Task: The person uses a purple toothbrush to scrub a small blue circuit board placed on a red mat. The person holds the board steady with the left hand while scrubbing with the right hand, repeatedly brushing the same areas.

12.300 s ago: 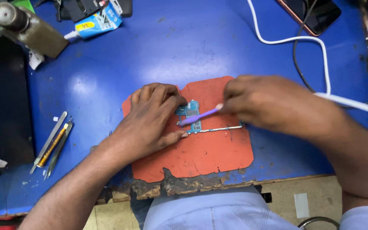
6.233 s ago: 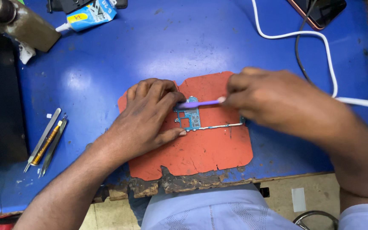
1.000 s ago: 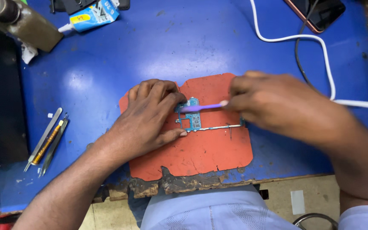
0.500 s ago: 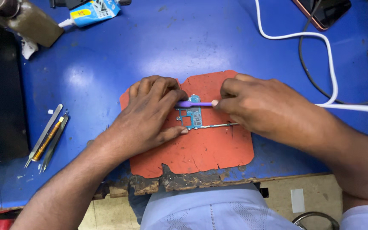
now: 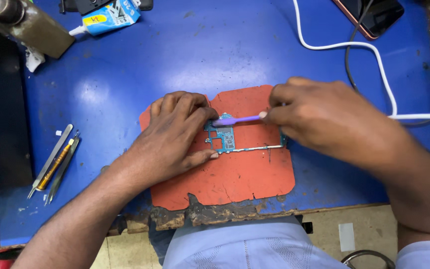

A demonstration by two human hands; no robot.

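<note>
Head view, read from the left: a dark block fills the left edge of the blue table point(image 5: 125, 65), too dim to identify, and a brownish bottle-like thing point(image 5: 23, 25) is cut off at the top left corner beside a blue and white tube point(image 5: 108, 15). Lower down lies a small bundle of metal tools point(image 5: 53, 164) – flat picks or tweezers, one with an orange grip – untouched and well apart from the work. At the middle sits an orange mat point(image 5: 235, 179), its near edge ragged and charred, and on it the small blue-green circuit board point(image 5: 222, 138) with a thin metal frame strip running off to the right. The left hand point(image 5: 175, 134) lies flat on the mat, fingers spread and pressing the board's left side, the thumb touching its lower edge; it pins rather than grips. The right hand point(image 5: 319, 119) has its fingers closed together on the handle of a purple brush point(image 5: 235, 120), whose head rests at the board's top left corner, partly under the left fingertips. As a judgement, the brushing looks in mid-course – the board is bare and held, the brush on it, nothing reassembled. How clean the board is cannot be told; its parts are too small. Bristles are hidden. Right of the hands a white cable point(image 5: 374, 65) and a dark one cross the table, and a phone point(image 5: 372, 17) is cut off at the top.
</note>
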